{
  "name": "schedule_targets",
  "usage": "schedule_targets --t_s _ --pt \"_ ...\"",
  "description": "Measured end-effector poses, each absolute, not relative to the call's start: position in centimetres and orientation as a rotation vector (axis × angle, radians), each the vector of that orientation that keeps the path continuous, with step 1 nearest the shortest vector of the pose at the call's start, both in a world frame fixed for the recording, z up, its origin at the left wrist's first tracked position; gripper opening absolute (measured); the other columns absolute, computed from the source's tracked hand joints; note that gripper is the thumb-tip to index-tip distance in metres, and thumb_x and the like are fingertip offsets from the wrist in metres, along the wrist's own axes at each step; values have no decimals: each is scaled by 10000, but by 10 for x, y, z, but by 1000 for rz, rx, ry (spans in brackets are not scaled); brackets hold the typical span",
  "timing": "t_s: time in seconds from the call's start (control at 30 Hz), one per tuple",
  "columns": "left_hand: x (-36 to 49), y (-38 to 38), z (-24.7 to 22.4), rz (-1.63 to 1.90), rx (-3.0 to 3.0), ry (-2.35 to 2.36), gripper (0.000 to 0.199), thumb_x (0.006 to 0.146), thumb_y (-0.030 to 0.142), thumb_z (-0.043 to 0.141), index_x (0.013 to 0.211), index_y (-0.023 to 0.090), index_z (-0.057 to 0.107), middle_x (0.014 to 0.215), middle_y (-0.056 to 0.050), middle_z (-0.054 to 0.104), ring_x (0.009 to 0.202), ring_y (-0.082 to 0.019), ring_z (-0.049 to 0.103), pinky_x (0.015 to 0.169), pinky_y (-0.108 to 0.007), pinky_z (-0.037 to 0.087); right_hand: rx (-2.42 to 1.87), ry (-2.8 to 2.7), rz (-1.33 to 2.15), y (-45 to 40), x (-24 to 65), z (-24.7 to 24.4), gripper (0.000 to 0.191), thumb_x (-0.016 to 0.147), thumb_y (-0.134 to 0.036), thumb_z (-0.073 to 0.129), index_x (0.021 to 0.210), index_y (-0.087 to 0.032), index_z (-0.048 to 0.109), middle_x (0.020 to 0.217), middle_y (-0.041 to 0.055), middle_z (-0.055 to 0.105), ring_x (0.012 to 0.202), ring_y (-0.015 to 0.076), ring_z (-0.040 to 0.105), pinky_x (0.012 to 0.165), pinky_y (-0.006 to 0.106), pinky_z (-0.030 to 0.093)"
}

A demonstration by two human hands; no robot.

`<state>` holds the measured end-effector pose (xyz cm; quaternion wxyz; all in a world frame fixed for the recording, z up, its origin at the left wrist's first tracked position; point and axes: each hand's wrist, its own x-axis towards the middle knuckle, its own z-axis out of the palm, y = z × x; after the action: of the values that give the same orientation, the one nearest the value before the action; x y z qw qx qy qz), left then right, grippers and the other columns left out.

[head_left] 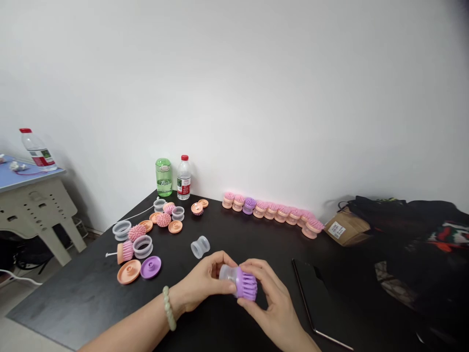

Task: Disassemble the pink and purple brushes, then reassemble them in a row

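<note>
My left hand [208, 278] grips a translucent plastic collar [226, 274] between thumb and fingers. The right hand [269, 293] has its fingers around a purple brush head [247, 284] with thick soft bristles pointing right. Collar and brush head meet end to end on their sides, above the black table [205, 322]; whether they are locked together I cannot tell. Just beyond my left hand lies a loose translucent collar [200, 247]. Further left rest a purple disc base [150, 267], an orange disc base [129, 272] and a pink-bristled brush head [126, 251].
Against the wall runs a row of pink brushes [271, 210] with one purple brush [249, 205] among them. A green bottle [163, 177] and a water bottle [184, 178] stand at the back left. On the right are a dark tablet [322, 298], a cardboard box [348, 227] and dark fabric [410, 220].
</note>
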<state>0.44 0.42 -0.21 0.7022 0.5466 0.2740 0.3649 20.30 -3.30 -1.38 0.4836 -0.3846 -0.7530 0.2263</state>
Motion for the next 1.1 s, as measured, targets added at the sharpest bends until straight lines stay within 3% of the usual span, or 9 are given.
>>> schedule_targets --t_s 0.1,0.23,0.4,0.53,0.63,0.77,0.9,1.03,1.1 --pt "4 4 -6 1002 1553 680 525 606 362 907 988 194 588 948 -21 599 836 -176 554 746 -287 440 -984 -1675 684 -28 197 -20 294 769 -280 774 1046 -253 678 1047 76 651 939 256 657 767 319 563" --pt "2 -4 -8 1126 2177 675 257 876 309 687 1106 250 591 1134 -80 608 1048 -245 548 941 -383 429 -956 -1446 1067 -26 192 -22 313 797 -413 748 1030 -222 664 920 54 671 816 219 658 716 310 556" --pt "-3 -4 -6 1159 2106 785 784 748 673 687 1355 244 436 1345 -140 501 1211 -323 482 1040 -449 383 -962 -1358 1110 -26 194 -19 397 771 -480 767 1046 -214 664 912 60 681 824 221 649 717 308 542" --pt "-5 6 -1 966 1827 896 553 885 705 439 963 183 604 918 -53 624 866 -226 570 824 -362 456 -908 -1425 1013 -25 195 -17 374 765 -437 786 1049 -228 660 973 59 655 867 220 652 753 305 550" --pt "-4 8 2 945 1732 854 477 828 650 606 877 176 598 795 -9 601 753 -182 553 718 -300 446 -874 -1459 970 -24 196 -18 351 785 -413 777 1063 -234 660 1017 63 646 900 221 655 780 305 554" --pt "-5 1 1 1124 2040 774 396 772 503 765 1034 233 642 1115 -78 635 1102 -281 556 971 -382 427 -934 -1411 1010 -24 199 -21 359 802 -430 762 1073 -217 662 944 69 683 840 220 666 740 307 561" --pt "-8 1 -1 1171 2029 764 707 724 637 735 1299 279 531 1384 -114 513 1307 -340 426 1110 -463 330 -937 -1378 1004 -24 200 -19 390 777 -456 777 1064 -215 671 949 77 696 844 230 676 738 317 569" --pt "-7 7 1 1010 1770 864 582 888 714 425 1028 189 634 1014 -76 648 969 -258 578 922 -401 439 -915 -1409 940 -24 198 -14 372 764 -443 791 1037 -215 678 959 75 681 850 229 676 744 315 577" --pt "-6 9 2 940 1622 822 524 903 670 452 845 175 616 811 -29 619 803 -203 566 794 -341 450 -895 -1433 911 -24 198 -12 359 768 -439 789 1031 -219 682 965 72 674 850 226 674 745 310 580"
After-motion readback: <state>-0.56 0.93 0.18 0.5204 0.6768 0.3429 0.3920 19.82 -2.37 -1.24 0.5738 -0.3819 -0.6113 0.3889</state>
